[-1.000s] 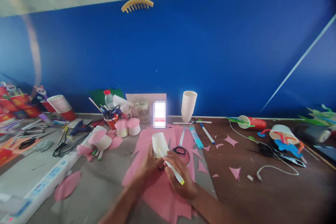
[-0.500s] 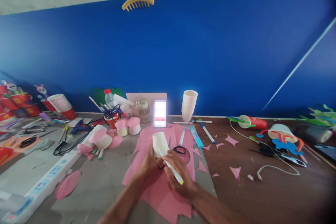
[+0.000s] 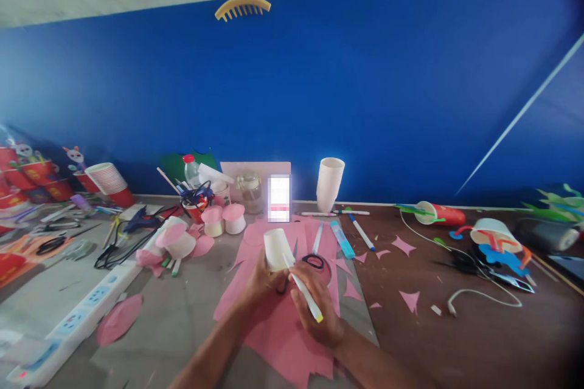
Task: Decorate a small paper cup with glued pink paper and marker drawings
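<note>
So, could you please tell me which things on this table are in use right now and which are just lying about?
In use:
- white paper cup, held in the left hand
- yellow-tipped marker, in the right hand, tip at the cup
- pink paper sheet beneath both hands

Lying about:
- black-handled scissors
- stack of white cups
- power strip
- blue pen

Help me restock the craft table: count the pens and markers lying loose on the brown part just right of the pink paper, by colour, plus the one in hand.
Blue-tipped white pen: 1
Light blue marker: 1
White pens by the cup stack: 2
Yellow-tipped marker in the right hand: 1
Total: 5
</note>
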### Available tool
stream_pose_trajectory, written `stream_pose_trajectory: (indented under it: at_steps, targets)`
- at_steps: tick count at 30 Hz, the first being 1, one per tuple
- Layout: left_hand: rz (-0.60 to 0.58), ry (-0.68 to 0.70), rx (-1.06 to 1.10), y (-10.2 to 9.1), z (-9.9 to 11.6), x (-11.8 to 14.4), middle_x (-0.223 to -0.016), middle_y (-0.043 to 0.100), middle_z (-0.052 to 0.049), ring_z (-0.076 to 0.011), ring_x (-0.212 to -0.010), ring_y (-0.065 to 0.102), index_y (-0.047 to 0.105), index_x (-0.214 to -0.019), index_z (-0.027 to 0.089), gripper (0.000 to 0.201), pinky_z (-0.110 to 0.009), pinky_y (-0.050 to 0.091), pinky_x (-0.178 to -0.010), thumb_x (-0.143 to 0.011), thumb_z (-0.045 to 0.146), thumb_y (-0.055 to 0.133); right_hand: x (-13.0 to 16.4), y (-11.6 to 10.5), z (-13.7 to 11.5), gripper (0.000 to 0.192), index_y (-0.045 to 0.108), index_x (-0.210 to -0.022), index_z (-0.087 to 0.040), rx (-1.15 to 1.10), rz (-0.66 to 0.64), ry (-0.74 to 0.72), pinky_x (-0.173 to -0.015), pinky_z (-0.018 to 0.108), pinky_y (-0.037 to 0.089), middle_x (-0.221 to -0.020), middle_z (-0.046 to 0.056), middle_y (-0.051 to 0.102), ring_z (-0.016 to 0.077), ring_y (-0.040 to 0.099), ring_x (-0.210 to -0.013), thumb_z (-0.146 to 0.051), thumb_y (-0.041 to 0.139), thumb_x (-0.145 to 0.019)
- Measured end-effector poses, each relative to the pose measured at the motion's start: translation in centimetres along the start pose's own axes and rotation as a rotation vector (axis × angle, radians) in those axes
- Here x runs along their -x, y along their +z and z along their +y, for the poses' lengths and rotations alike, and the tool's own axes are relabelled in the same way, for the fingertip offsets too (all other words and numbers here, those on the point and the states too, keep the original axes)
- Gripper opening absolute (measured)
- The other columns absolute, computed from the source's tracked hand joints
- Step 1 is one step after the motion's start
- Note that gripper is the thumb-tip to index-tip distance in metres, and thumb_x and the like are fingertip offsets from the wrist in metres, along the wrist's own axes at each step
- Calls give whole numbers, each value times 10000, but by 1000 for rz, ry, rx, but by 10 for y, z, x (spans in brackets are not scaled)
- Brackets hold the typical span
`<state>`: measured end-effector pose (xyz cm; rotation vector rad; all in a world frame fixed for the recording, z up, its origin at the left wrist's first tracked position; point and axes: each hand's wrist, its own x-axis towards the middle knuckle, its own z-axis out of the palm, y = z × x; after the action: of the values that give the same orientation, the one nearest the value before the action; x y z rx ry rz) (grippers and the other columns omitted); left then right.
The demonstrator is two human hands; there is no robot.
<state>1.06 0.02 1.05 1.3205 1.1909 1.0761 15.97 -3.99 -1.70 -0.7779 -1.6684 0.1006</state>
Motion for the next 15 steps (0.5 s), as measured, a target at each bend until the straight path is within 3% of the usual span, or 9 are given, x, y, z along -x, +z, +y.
stream_pose_trajectory:
  at_steps: [3,8,15]
  targets:
    - [-33,30,71,-1,2,1,-772,608,16,-167,-701,564,538,-989,200,426,-274,459,-637,-727,446,767,2,1,4,394,509,-1430,-231,-10,44,37,-882,400,609,-1127,105,720,256,712,-1031,-304,429,-1052]
    - [-74,72,80,-3,4,2,-734,613,10,-179,-728,600,542,-944,199,411,-270,473,-656,-776,515,744,-1,0,8,373,496,-1422,-239,9,21,182,-790,340,605,-896,45,709,200,702,-808,-333,397,-1075]
    - [-58,32,138,-5,1,1,-779,656,-11,-180,-730,620,558,-965,196,506,-264,481,-649,-712,554,811,4,12,22,330,530,-1357,-199,136,111,237,-941,402,593,-1191,125,702,243,687,-1113,-279,457,-1045]
